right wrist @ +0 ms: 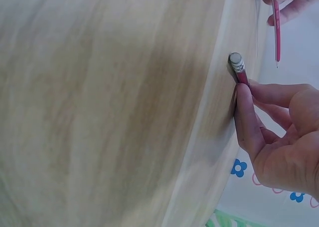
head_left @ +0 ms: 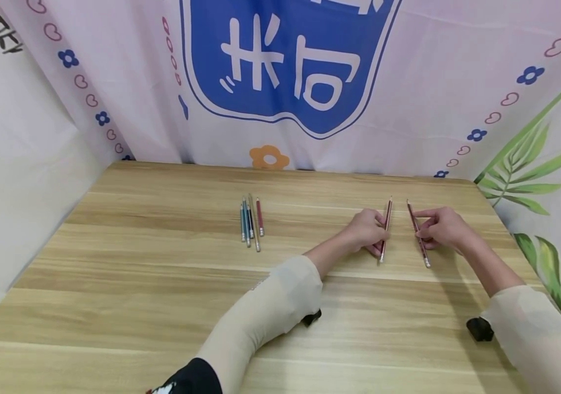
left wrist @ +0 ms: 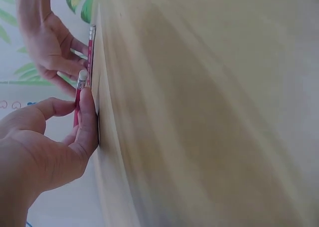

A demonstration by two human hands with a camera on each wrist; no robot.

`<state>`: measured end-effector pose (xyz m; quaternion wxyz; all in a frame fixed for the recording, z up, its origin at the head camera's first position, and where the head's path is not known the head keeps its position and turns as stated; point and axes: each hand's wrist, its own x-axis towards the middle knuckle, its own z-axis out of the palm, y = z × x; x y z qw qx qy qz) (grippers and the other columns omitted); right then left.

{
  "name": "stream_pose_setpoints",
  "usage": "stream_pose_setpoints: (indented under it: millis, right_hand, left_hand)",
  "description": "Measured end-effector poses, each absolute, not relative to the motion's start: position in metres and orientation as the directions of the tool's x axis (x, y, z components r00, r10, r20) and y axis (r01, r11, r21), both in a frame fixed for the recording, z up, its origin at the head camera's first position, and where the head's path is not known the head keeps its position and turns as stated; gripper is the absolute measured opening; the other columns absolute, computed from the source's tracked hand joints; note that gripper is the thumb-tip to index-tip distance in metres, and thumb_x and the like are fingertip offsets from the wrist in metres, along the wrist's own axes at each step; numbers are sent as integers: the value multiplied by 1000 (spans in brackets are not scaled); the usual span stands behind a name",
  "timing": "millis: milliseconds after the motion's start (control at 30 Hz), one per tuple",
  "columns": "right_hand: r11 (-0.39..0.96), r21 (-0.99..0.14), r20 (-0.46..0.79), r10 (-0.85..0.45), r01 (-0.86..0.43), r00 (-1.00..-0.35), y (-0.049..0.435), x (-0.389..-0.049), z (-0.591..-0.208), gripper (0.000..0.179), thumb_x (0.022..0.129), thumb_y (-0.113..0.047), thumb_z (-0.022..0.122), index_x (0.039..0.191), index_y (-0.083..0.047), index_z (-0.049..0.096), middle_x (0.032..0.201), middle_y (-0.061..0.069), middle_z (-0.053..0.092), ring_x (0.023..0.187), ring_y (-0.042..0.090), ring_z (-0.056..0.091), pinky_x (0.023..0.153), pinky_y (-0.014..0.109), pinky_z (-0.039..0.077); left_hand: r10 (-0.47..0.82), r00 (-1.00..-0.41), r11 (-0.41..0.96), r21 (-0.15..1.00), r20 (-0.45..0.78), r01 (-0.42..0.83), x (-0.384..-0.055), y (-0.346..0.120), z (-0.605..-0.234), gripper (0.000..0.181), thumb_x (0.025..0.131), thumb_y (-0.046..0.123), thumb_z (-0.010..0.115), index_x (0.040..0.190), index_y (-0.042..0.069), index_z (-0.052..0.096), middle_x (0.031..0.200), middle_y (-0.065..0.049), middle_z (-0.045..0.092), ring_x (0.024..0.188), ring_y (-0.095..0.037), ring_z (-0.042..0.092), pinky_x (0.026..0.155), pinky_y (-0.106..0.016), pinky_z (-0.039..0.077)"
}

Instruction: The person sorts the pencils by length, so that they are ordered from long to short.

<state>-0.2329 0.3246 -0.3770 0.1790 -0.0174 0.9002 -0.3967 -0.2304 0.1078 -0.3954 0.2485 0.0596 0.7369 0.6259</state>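
Toward the right of the table, my left hand [head_left: 365, 230] pinches a dark red pencil [head_left: 387, 219] between thumb and fingers. That pencil stands nearly in line with my view, its white eraser end toward me, as the left wrist view shows on the same pencil [left wrist: 78, 107]. To its right, my right hand [head_left: 445, 229] pinches a second dark red pencil [head_left: 421, 242], slanted with its tip to the upper left. In the right wrist view the metal-banded eraser end of this pencil [right wrist: 241, 76] pokes out past the thumb and forefinger. A gap separates the two pencils.
Left of my hands, several blue and dark pencils [head_left: 245, 221] lie bunched on the wooden table [head_left: 162, 306], beside a red pencil [head_left: 259, 216]. A printed curtain [head_left: 133, 65] hangs behind the table's far edge. Each forearm carries a black wrist camera [head_left: 479, 329].
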Motion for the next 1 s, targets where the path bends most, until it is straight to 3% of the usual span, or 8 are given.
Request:
stream_pose_setpoints:
  millis: [267,467,667,1000]
  right_hand:
    - [691,-715,-309,-177,106,-934,325,-233,-376,64,92,10,65,148,18,36,96,16,67,72,12,66,64,30,66]
    - [704,-702,-313,-171,106,-934,325,-234,-376,63,93,10,65,148,18,36,97,18,68,73,13,66,65,30,66]
    - [700,-706,-312,-179,102,-933,325,-233,-375,63,93,10,63,149,19,35,96,18,67,74,13,66,64,30,66]
    - [677,-727,-315,-181,115,-932,323,-232,-376,65,92,12,64,148,19,33,92,14,70,67,12,67,63,29,66]
  left_hand:
    - [354,-880,247,939,-316,-238,-232,122,-394,19,94,-8,68,110,-4,58,65,-13,60,44,-17,54,50,-34,63]
    - [298,-895,341,912,-333,-226,-231,132,-391,12,93,-5,70,94,1,60,64,-9,58,41,-15,52,48,-30,62]
    - [274,-906,428,884,-323,-186,-231,140,-392,22,92,-4,72,77,3,57,55,-6,52,38,-15,50,43,-26,58]
    - [223,-927,552,823,-302,-135,-235,150,-398,28,90,0,72,70,7,55,56,-3,56,36,-14,52,38,-24,54]
